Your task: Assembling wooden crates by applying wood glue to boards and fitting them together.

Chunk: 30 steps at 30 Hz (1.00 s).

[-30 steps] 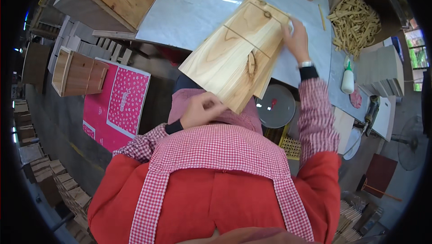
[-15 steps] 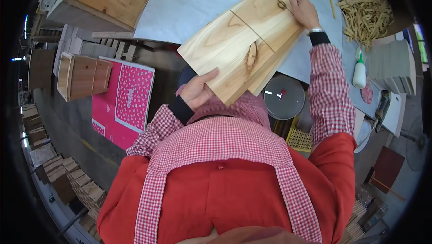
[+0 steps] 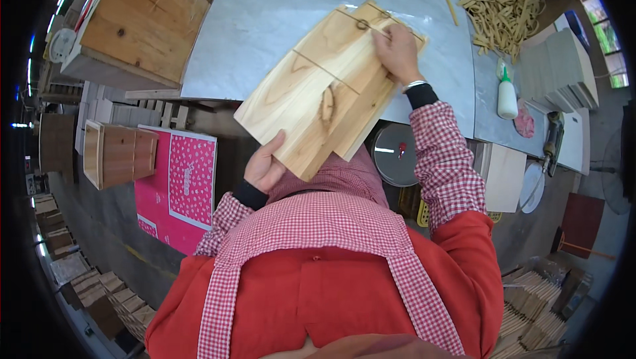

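Observation:
A pale wooden panel (image 3: 291, 101) with two dark grooves across it and a brown knot lies tilted in front of me, its far part over the table. Another board edge (image 3: 361, 137) shows beneath its right side. My left hand (image 3: 266, 165) grips the panel's near left edge, thumb on top and fingers underneath. Over the far right part of the panel is my right hand (image 3: 397, 53), its fingers curled together beside a small round knot. What those fingers pinch, if anything, I cannot make out.
Under the panel is a pale table (image 3: 218, 48). A carton of wood strips (image 3: 503, 4), a white glue bottle (image 3: 507, 99) and stacked grey boards (image 3: 560, 71) stand right. Wooden boxes (image 3: 142, 21) are far left; a pink patterned board (image 3: 192, 180) lies left. A round stool (image 3: 395, 153) is below the table edge.
My right hand has left the panel's far right edge and come in over its surface, fingers curled. The panel and my left hand have shifted left and nearer in view.

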Motion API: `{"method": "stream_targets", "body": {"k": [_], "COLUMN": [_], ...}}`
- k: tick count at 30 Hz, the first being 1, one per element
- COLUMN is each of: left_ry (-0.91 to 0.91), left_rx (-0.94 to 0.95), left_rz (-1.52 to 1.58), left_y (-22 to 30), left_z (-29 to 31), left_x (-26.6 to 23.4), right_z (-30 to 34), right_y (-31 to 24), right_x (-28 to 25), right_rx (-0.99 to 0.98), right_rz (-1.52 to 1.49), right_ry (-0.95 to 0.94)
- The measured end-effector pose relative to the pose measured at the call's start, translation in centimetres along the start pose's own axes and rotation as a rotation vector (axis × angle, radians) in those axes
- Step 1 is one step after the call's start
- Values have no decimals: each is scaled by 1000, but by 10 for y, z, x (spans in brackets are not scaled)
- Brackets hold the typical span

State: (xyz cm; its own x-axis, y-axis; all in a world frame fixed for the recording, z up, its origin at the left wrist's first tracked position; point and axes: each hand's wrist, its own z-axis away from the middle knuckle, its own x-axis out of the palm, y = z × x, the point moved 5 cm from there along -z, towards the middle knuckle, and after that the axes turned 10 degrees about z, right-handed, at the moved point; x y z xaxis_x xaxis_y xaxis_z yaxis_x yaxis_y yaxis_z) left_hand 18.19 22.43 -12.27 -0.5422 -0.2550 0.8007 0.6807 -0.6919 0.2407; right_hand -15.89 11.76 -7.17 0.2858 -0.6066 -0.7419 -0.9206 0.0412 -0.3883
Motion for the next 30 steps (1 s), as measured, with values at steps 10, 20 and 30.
{"method": "stream_targets", "body": {"k": [10, 20, 30], "left_ry": [79, 113, 118], "left_rx": [37, -5, 8], "left_rz": [-71, -99, -158], "left_y": [9, 14, 24], "left_z": [-6, -8, -7], "left_x": [-2, -7, -11], "right_z": [39, 118, 107], "right_y": [83, 245, 218], "right_x": [-70, -207, -201], "right_rx": [109, 674, 791], "right_rz": [146, 816, -81], "right_ry": [296, 225, 529]}}
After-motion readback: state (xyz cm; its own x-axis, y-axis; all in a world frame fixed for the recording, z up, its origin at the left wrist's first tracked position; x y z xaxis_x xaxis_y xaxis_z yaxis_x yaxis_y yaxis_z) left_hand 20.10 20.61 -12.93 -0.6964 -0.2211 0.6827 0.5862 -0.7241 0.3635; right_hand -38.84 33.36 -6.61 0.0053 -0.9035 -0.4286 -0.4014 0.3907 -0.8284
